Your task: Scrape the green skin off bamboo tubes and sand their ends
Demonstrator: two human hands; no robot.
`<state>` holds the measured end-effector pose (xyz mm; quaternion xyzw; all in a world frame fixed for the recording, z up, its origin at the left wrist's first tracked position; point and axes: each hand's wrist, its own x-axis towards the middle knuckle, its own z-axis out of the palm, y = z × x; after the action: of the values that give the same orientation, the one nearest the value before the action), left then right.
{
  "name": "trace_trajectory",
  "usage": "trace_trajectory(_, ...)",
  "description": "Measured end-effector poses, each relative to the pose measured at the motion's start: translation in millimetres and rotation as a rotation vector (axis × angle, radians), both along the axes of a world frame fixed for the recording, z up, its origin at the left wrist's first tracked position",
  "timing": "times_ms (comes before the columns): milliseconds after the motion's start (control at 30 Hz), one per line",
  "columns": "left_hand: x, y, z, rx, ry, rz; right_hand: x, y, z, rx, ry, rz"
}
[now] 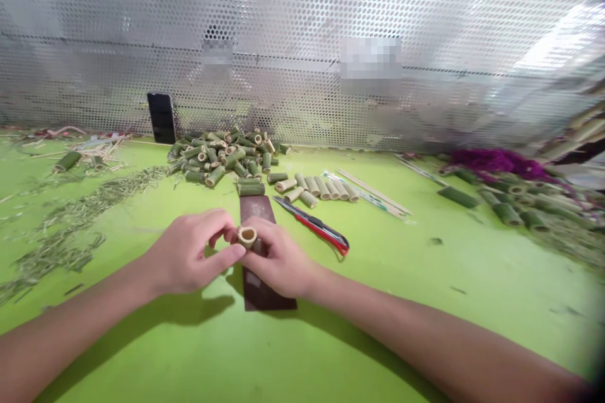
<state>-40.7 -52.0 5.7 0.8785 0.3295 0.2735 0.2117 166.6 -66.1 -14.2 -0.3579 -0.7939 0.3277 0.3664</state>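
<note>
Bamboo tube [247, 237] upright, mouth up; left hand [189, 253] and right hand [278, 262] fingers [225, 258] pinch it.

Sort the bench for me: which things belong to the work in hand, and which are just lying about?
Likely in the work: short bamboo tube, pinched between left hand and right hand; brown sheet under them; pile of green bamboo pieces; row of pale pieces; red knife.
Just lying about: phone by the mesh; purple bundle, far right; green shavings, left; thin sticks.

Bright overhead light, blurred warped edges
</note>
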Motion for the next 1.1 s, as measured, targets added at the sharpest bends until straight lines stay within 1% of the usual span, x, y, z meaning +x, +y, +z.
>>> trace_trajectory(133,3,1,-4.3,0.198,0.106,-0.037,3,2,-2.9,0.082,-0.115,0.019)
trace_trajectory(233,2,2,-5.1,0.259,0.109,-0.052,4,3,-3.4,0.108,-0.150,0.046)
trace_trajectory(300,1,2,-4.8,0.263,0.099,-0.065,5,3,-3.0,0.114,-0.164,0.060)
trace_trajectory(367,1,1,-4.5,0.221,0.089,-0.075,5,3,-2.3,0.126,-0.190,0.044)
trace_trajectory(500,3,-2,-5.0,0.054,0.032,-0.049,4,2,-1.0,0.155,-0.240,-0.014)
trace_trajectory(700,12,-5,-9.9,-0.217,-0.143,0.040,5,2,-3.6,0.142,-0.252,-0.049)
trace_trajectory(800,14,-3,-12.2,-0.316,-0.210,0.035,6,4,-5.7,0.136,-0.231,-0.064)
trace_trajectory(867,15,-2,-13.3,-0.332,-0.223,0.033,6,4,-6.4,0.132,-0.209,-0.070)
trace_trajectory(1000,13,0,-14.5,-0.269,-0.210,0.036,6,4,-5.2,0.118,-0.185,-0.075)
trace_trajectory(1100,12,-2,-14.8,-0.295,-0.248,0.020,5,3,-3.9,0.112,-0.192,-0.078)
